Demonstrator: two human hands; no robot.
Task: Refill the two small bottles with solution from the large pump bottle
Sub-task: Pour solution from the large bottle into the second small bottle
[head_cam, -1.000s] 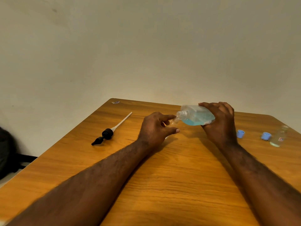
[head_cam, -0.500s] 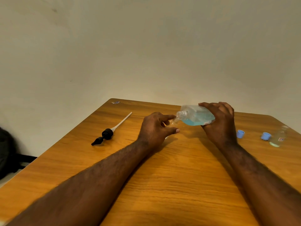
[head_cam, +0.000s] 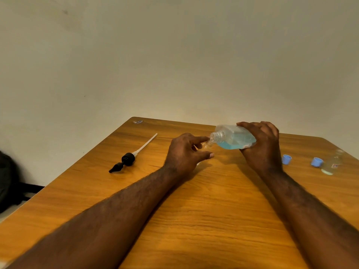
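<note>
1. count: one large bottle (head_cam: 236,139), two small bottles, two blue caps (head_cam: 286,159) (head_cam: 317,162), one pump head (head_cam: 128,159) lying on the table (head_cam: 213,210).
2. right hand (head_cam: 262,146) is wrapped round the large bottle, which is tipped on its side with the mouth pointing left. left hand (head_cam: 186,152) curls round one small bottle (head_cam: 206,145) (mostly hidden by fingers).
3. its neck sits just under the large bottle's mouth. the other small bottle (head_cam: 332,164) stands beside the far-right cap.
</note>
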